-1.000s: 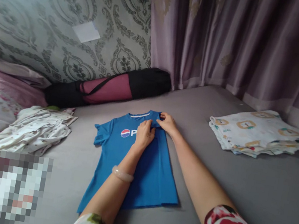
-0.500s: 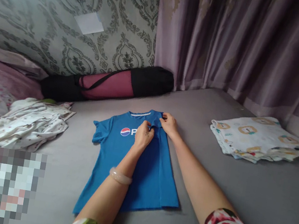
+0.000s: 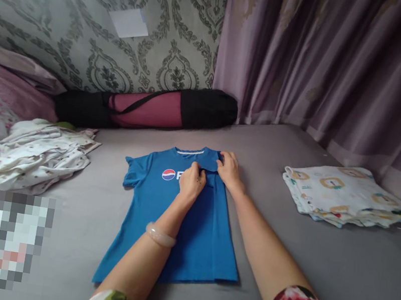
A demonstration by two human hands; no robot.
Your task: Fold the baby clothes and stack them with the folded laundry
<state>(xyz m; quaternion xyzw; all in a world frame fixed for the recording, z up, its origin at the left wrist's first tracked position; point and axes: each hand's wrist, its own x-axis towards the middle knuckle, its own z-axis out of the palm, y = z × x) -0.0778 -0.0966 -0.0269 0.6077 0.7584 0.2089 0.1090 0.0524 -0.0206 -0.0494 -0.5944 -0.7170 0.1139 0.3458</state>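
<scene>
A blue T-shirt (image 3: 152,213) with a round red, white and blue logo lies front side up, its neckline away from me. The shirt's right side is folded inward, with the sleeve turned over the chest. My left hand (image 3: 192,184) is closed on the folded sleeve's edge at mid-chest and covers part of the printed lettering. My right hand (image 3: 230,171) has its fingers and thumb closed on the shirt's folded edge near the right shoulder. The opposite sleeve (image 3: 136,170) stays spread out to the left.
The shirt rests on a grey bed sheet (image 3: 272,222). White patterned folded cloths (image 3: 346,193) are stacked at right, and crumpled white clothes (image 3: 31,159) lie at left. A long black and maroon bag (image 3: 149,109) lies along the wall. Purple curtains (image 3: 313,61) hang behind. A blurred patch covers the lower left.
My right hand has shifted slightly at the shoulder, its fingers lying further over the folded edge. The left hand keeps its hold on the sleeve. The camera view has tilted a little.
</scene>
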